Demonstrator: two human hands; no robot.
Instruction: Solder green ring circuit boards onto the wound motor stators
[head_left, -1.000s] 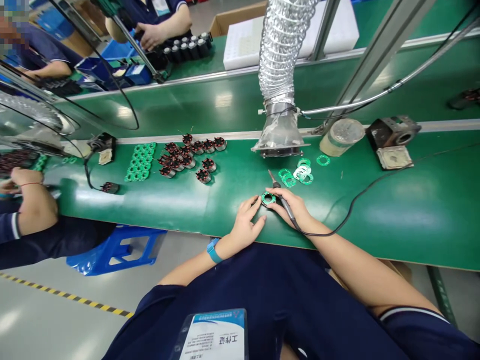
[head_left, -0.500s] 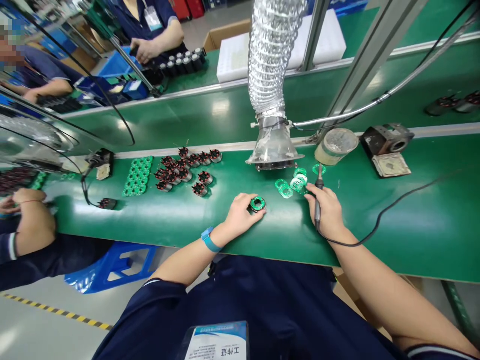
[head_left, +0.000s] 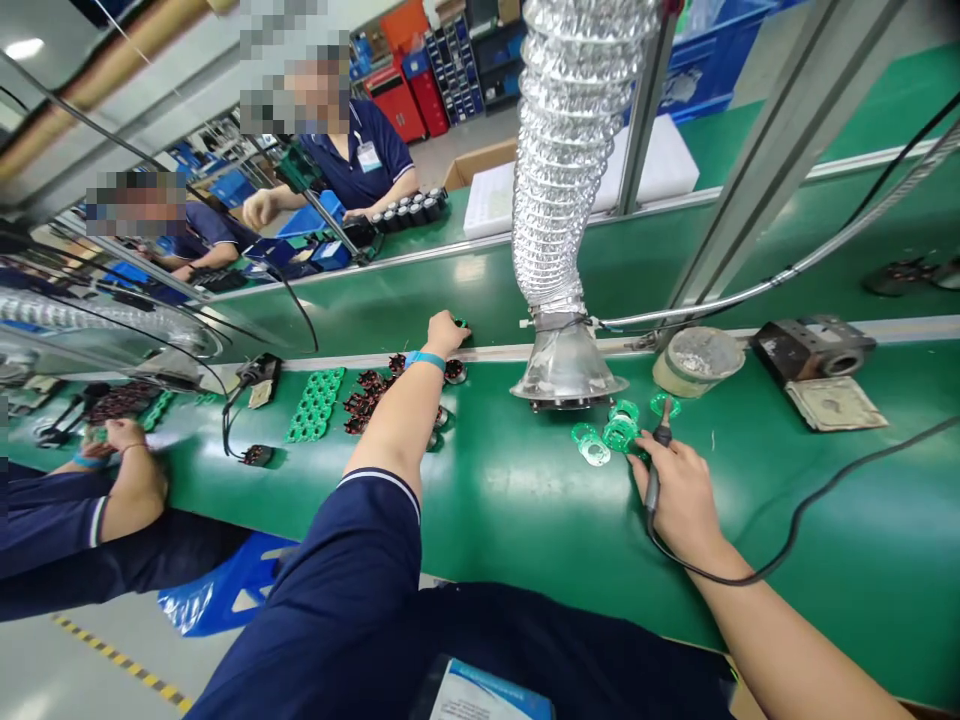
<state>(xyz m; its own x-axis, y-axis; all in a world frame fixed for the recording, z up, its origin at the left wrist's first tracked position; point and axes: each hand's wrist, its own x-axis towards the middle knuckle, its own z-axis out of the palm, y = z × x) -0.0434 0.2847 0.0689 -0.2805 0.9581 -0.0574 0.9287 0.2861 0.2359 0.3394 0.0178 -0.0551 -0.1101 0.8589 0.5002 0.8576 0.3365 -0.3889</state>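
My left hand (head_left: pixel 446 332) reaches far forward to the ledge at the back of the bench. Its fingers are closed around a motor stator with a green ring (head_left: pixel 462 323), mostly hidden by the hand. Under that forearm lies a cluster of copper-wound stators (head_left: pixel 367 397), partly covered by the arm. My right hand (head_left: pixel 682 495) grips a soldering iron (head_left: pixel 653 488), its tip pointing away from me. Close to those fingers lie several loose green ring-shaped circuit boards (head_left: pixel 619 428), and one more green ring (head_left: pixel 665 404) is by the iron's tip.
A fume extraction duct (head_left: pixel 570 360) hangs over the bench. Right of it stand a round tub (head_left: pixel 697 362) and a metal stand with a pad (head_left: pixel 836 402). A green circuit panel (head_left: pixel 316 404) lies left. The iron's cord (head_left: pixel 795 525) trails right. Co-workers sit left and across.
My left hand has moved from the bench middle forward and left to the back ledge with the stator. My right hand stays by the green rings with the iron. The view has tilted up.
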